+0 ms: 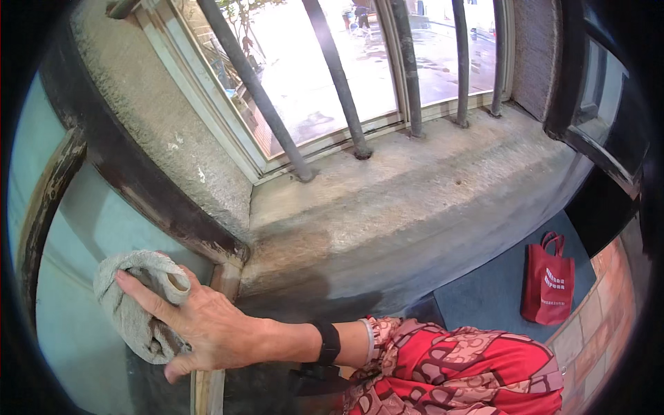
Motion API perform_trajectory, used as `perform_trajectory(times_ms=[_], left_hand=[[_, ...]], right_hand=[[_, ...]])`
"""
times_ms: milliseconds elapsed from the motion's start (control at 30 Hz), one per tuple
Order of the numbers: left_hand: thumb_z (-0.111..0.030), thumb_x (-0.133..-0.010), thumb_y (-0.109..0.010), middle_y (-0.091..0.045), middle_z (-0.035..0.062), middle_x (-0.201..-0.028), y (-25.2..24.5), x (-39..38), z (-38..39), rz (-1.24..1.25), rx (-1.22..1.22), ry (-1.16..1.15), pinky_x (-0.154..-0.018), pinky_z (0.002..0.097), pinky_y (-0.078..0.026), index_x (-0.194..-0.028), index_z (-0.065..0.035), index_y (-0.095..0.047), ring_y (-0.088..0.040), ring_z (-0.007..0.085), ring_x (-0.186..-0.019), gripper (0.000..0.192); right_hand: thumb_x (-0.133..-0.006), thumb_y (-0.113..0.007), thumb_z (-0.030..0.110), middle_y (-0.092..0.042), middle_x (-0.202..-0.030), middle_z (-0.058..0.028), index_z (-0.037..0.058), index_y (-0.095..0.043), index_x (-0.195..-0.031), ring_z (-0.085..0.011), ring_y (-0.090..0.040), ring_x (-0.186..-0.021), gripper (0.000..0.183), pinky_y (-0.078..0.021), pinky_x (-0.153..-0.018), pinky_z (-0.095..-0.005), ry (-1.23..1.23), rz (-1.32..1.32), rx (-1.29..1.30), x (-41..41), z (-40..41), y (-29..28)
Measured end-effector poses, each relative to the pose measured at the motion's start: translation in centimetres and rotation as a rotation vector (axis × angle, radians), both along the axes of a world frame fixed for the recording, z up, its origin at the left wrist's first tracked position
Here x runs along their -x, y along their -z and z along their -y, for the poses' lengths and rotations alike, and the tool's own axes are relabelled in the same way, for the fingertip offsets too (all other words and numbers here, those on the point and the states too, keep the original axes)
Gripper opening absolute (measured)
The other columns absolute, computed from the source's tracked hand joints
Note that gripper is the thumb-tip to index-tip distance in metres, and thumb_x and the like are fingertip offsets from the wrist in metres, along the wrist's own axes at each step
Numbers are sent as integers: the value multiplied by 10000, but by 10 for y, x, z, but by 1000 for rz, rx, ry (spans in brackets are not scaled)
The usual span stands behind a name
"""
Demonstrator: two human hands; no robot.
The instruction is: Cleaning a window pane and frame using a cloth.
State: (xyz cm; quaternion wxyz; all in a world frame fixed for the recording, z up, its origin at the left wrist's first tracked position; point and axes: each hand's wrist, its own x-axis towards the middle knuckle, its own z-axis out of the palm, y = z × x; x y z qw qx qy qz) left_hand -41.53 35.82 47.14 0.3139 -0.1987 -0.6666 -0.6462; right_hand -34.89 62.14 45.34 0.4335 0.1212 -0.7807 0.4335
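Note:
My right hand (220, 324) reaches across to the left with its back towards me. Under its spread fingers is a crumpled grey terry cloth (132, 306), which it presses against a pale blue-green panel (78, 332). Dark, worn wooden bars (155, 199) frame that panel, which could be glass or painted board. A black band (328, 342) circles my right wrist, below a red patterned sleeve (467, 363). My left hand is out of view.
A deep concrete sill (373, 192) runs under a window with upright metal bars (337, 78). On the right hangs another dark-framed sash (596, 104). A red tote bag (549, 285) bearing writing rests on a dark grey surface (482, 290), beside reddish floor tiles (602, 327).

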Motion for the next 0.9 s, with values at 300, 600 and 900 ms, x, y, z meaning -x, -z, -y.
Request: perform_trajectory(times_ms=[300,600,900], left_hand=[[-426,-820,-485,-526,166,-1040,14,16,28,9,35,0,-788,372,-433,-1092,42,-506,-535,254,-878,541],[-382,-807,-531,-531,184,-1089,-9,-13,10,69,-16,15,-840,390,-412,-1174,20,-482,-523,278,-943,546],[-399,-764,-585,-476,182,-1111,-11,-23,6,59,-38,91,-817,382,-401,-1157,46,-456,-476,263,-956,608]], right_hand=[[-627,-749,200,-231,-1287,-363,201,-39,-1420,-518,-313,-1125,1065,-371,-906,-503,117,-99,14,1,11,10],[-568,-724,152,-273,-1292,-278,231,-245,-1382,-430,-428,-1021,948,-406,-845,-489,85,-298,-6,1,78,36],[-579,-707,216,-373,-1224,-231,243,-390,-1318,-376,-429,-1090,804,-417,-865,-455,101,-282,-214,1,60,36]])
